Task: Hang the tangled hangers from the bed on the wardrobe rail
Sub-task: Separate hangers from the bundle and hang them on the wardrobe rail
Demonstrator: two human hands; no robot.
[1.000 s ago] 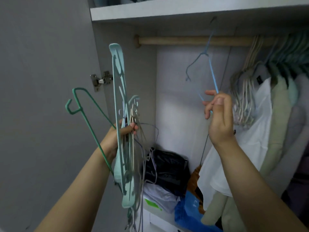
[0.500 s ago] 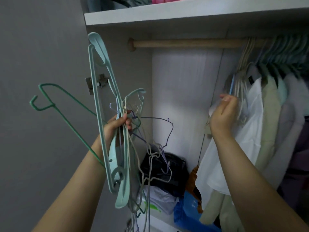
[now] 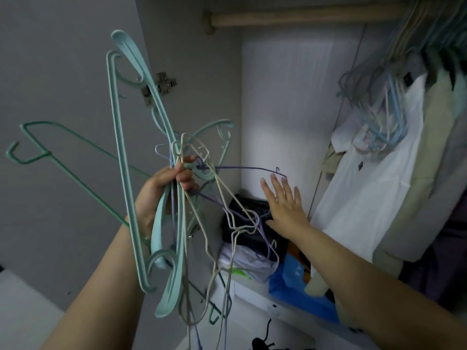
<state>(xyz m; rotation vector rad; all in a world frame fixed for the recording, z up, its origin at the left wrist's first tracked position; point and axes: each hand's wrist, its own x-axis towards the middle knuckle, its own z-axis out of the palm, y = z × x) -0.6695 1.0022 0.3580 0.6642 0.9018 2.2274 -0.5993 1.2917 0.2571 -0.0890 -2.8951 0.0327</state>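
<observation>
We are facing the open wardrobe, its rail (image 3: 303, 18) up top, hung clothes (image 3: 374, 193) crowding the right (folded piles below). Our left hand (image 3: 164, 188) is gripping the tangled hangers (image 3: 177, 198); our right hand (image 3: 285, 205) is spreading flat beside them.

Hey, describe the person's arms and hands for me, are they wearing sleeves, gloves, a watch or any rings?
Both forearms are bare as far as the picture shows, with no sleeve edge in view. The left hand and the right hand wear no gloves. No watch, bracelet or ring shows on either wrist or on the fingers. The fingernails look short and unpainted.
</observation>
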